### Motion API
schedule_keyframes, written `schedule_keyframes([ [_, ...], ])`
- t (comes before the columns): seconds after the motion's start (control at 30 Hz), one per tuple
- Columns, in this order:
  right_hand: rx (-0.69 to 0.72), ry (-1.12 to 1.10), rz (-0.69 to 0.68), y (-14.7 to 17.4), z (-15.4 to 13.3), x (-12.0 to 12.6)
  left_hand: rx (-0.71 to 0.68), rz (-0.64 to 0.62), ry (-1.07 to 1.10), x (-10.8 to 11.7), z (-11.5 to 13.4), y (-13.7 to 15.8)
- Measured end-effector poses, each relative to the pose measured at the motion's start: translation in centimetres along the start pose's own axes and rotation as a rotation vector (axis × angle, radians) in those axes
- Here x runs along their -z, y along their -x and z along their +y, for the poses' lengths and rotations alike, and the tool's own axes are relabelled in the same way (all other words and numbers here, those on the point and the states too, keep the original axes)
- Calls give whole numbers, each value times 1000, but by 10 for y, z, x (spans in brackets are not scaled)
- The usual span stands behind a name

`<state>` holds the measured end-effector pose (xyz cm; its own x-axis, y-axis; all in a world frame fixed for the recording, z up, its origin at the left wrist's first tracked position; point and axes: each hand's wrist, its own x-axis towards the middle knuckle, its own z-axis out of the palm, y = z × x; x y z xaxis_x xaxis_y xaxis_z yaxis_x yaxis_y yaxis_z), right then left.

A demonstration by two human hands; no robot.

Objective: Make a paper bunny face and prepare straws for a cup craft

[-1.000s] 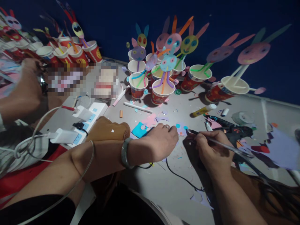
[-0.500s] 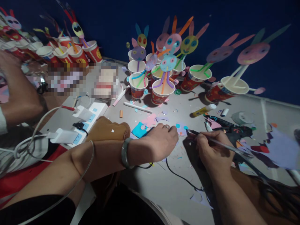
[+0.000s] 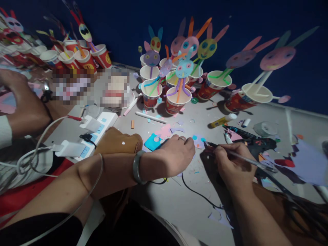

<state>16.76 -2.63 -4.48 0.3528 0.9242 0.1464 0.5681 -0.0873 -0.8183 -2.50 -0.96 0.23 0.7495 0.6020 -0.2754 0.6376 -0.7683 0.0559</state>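
My right hand point(image 3: 235, 164) grips a slim clear-barrelled pen point(image 3: 248, 161), its dark tip at the edge of a small light purple paper piece point(image 3: 199, 141). That piece bears blue dots and a small orange mark. My left hand point(image 3: 176, 153), wearing a ring and a bangle, holds the piece down on the table from its left side; its fingers are bent together and their tips are partly hidden. Just left of this hand lies a blue paper scrap point(image 3: 151, 142) with a round hole. A pink paper scrap point(image 3: 164, 130) is behind it.
Red paper cups point(image 3: 178, 102) with paper rabbit faces stand along the back. At left are a white power strip point(image 3: 106, 124), a brown pouch-like thing point(image 3: 115, 141) and another person's arm point(image 3: 25, 99). A glue stick point(image 3: 222, 121), black glue gun point(image 3: 263, 145) and scissors point(image 3: 299, 212) lie right.
My two hands, the pen and the purple paper piece look almost unmoved. At the far left, the other person's arm and hand have shifted slightly.
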Motion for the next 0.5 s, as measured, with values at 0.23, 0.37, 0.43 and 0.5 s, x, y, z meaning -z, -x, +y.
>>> schedule_keyframes([
  [0.23, 8, 0, 0, -2, -1, -1, -3, 17, 1, -2, 0, -1],
  [0.37, 39, -1, 10, -2, 0, -1, -1, 5, -6, 1, 0, 0],
  [0.43, 38, -10, 22, -1, 1, 0, 1, -4, -13, 1, 0, 0],
  [0.5, 37, -100, 87, -1, 1, 0, -1, -5, -17, 1, 0, 0],
])
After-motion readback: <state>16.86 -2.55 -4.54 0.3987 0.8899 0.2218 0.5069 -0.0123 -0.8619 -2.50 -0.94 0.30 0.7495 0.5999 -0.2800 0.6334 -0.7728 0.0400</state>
